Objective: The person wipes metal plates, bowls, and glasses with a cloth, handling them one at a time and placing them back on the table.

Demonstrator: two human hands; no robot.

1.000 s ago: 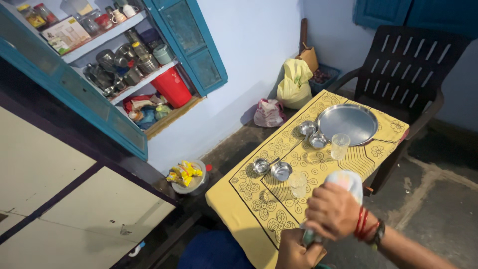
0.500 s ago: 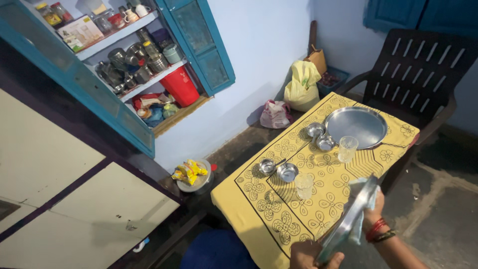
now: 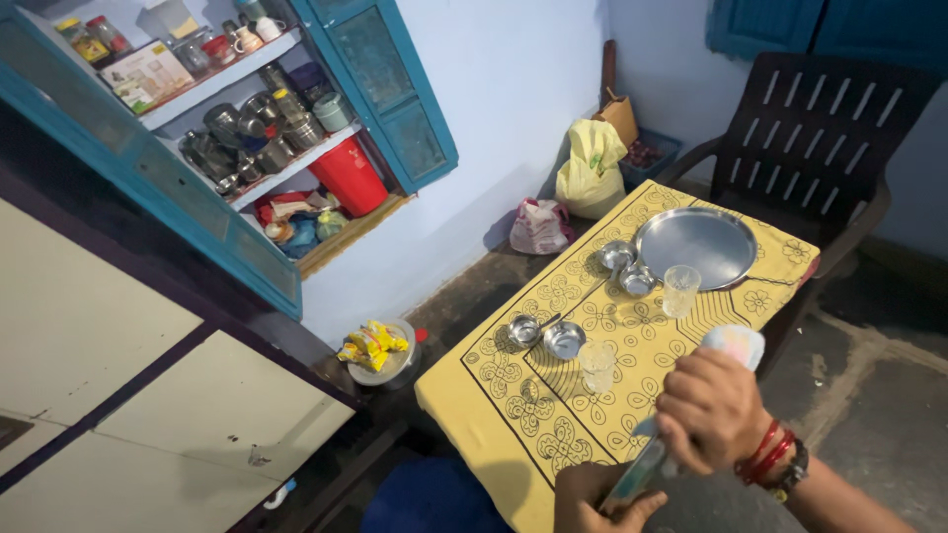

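At the bottom right, my left hand (image 3: 592,498) grips the lower edge of a steel plate (image 3: 642,474) held on edge. My right hand (image 3: 709,407) presses a pale cloth (image 3: 736,345) against that plate's face. Red bangles and a watch sit on the right wrist. Just beyond the hands stands a small table under a yellow patterned cloth (image 3: 553,415). On it lie a second steel plate (image 3: 696,247), two clear glasses (image 3: 596,365) (image 3: 678,290), and several small steel bowls (image 3: 564,340), one with a spoon.
A dark plastic chair (image 3: 805,138) stands behind the table. A blue-doored wall cupboard (image 3: 247,118) holds steel vessels, jars and a red bucket. Bags (image 3: 588,168) lean in the corner; a bowl with yellow packets (image 3: 375,347) sits on the floor.
Half a second ago the plate was tilted with the cloth behind its upper edge; now my right hand covers its face with the cloth again, as one second ago.
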